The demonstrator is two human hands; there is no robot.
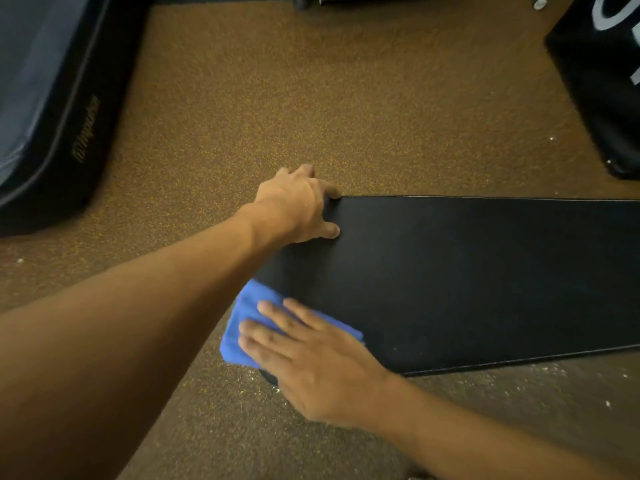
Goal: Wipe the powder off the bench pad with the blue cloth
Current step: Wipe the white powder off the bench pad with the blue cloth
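Observation:
A long black bench pad [467, 271] runs from the middle of the view off the right edge. My left hand [298, 206] grips its far left corner, thumb on top and fingers curled over the edge. The blue cloth [244, 323] lies on the pad's near left end, partly hanging past the edge. My right hand [311, 362] presses flat on the cloth with straight fingers. The pad's surface looks dark with only a faint haze; a tiny white speck sits near its front edge.
Speckled brown rubber floor [311, 98] surrounds the pad, with white powder crumbs [540, 375] scattered at the front right. A black machine base [59, 109] stands at the left, and another black block [602, 84] at the upper right.

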